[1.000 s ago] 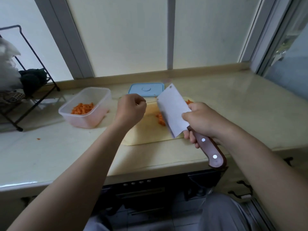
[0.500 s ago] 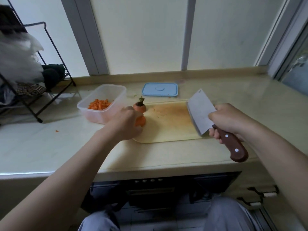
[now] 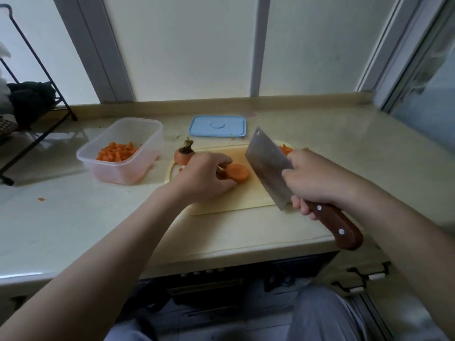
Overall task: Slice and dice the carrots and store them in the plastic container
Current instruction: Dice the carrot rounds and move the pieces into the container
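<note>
On the pale cutting board (image 3: 248,198) my left hand (image 3: 204,175) holds a thick carrot piece (image 3: 236,172), cut face toward the right. A carrot top with its stem (image 3: 184,153) stands at the board's left corner. My right hand (image 3: 312,178) grips the wooden handle of a cleaver (image 3: 268,166), blade tilted above the board just right of the carrot piece. Diced carrot (image 3: 285,149) lies behind the blade. The clear plastic container (image 3: 128,168) with diced carrot inside sits to the left of the board.
The blue lid (image 3: 218,126) lies behind the board near the window sill. A black wire rack (image 3: 37,114) with dark items stands at the far left. One carrot bit (image 3: 41,199) lies on the counter at left. The counter edge runs close below the board.
My left hand has brought a carrot piece from the board's left edge to the middle. The cleaver has swung in closer to it.
</note>
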Tool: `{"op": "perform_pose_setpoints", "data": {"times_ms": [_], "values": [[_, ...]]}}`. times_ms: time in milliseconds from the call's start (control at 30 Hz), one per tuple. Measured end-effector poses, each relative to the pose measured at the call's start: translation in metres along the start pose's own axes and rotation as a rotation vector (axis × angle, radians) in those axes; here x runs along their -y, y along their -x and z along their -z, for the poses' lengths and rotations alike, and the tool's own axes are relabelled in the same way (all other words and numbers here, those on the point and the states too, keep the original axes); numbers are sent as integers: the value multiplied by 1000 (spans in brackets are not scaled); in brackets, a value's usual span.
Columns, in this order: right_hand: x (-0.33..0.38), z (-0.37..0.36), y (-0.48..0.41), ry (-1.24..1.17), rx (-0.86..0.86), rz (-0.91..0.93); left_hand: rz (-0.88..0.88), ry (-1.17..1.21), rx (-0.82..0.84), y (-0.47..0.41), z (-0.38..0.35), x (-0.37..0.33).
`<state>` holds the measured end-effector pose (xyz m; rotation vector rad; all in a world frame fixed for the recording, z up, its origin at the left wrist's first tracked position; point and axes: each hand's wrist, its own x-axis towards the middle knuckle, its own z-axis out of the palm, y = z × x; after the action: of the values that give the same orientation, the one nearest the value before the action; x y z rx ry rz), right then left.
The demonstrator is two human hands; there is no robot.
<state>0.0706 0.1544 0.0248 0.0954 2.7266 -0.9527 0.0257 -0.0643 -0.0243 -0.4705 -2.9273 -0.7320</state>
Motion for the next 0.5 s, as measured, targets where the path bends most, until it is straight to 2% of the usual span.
{"op": "perform_pose_setpoints", "data": {"times_ms": [167, 300, 367, 500], "values": [[15, -3, -3, 96, 32, 16, -104, -44, -54, -5, -3, 8], [24, -5, -8, 206, 35, 7, -236, -69, -19, -22, -5, 10], [23, -5, -10, 199, 30, -18, -292, -72, -15, -26, -5, 17], [19, -6, -10, 156, 2, -47, -433, 21, -120, -27, -13, 31]]}}
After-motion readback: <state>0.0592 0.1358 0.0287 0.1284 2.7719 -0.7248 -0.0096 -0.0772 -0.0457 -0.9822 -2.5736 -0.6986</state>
